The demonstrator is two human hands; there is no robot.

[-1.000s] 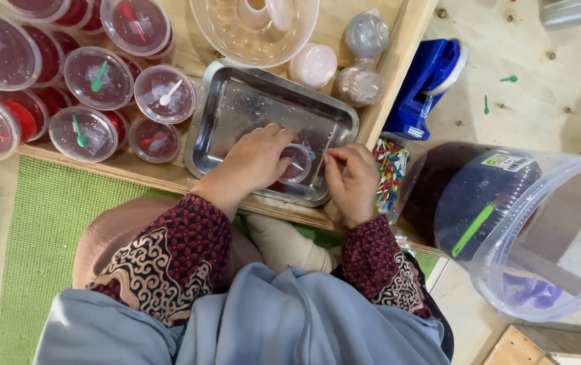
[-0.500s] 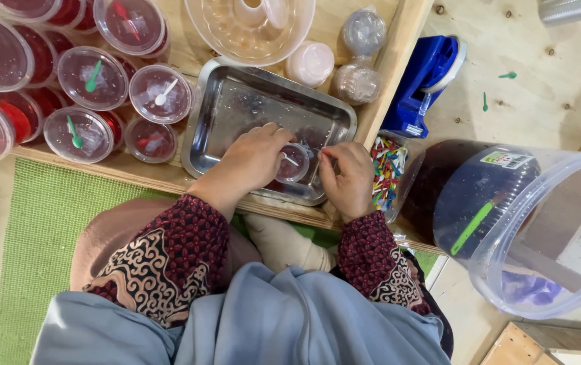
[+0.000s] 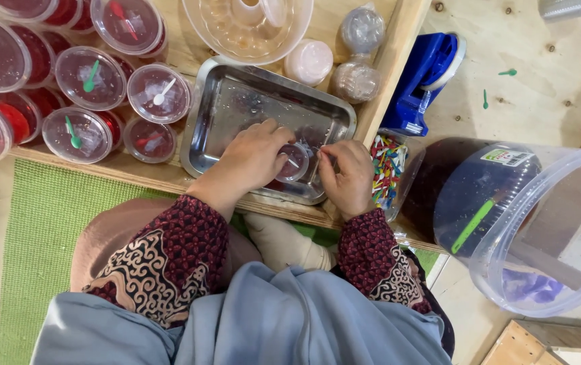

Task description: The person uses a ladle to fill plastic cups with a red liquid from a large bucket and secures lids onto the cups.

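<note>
Several lidded clear cups (image 3: 91, 78) of red filling already stand packed together at the upper left of the wooden surface (image 3: 189, 44), each with a small plastic spoon lying on its lid, mostly green, one white and one red. By that count most of the batch looks finished, and one cup is in hand now.

That small clear cup (image 3: 295, 163) sits inside the steel tray (image 3: 236, 101), near the tray's closer edge. The left hand (image 3: 253, 159) is curled around it from the left, fingers closed on its rim and side. The right hand (image 3: 350, 176) is just beside it on the right, its thumb and fingertips pinched together on something thin at the cup's lid. It looks like a small white spoon or a strip of tape, but it is too small to tell. I judge this cup is in its closing stage, lid on and the last piece being fixed; it has not yet joined the stack.

The rest of the tray holds nothing but a wet sheen. Above it stands a pale ring-shaped mould (image 3: 246, 27) and three small capped jars (image 3: 358, 64). To the right, a clear bag of mixed coloured spoons (image 3: 386, 165) lies beside a blue tape dispenser (image 3: 425, 81). A large clear bucket (image 3: 506, 216) lies tipped on the floor, dark inside, with a green stick showing through its wall.
</note>
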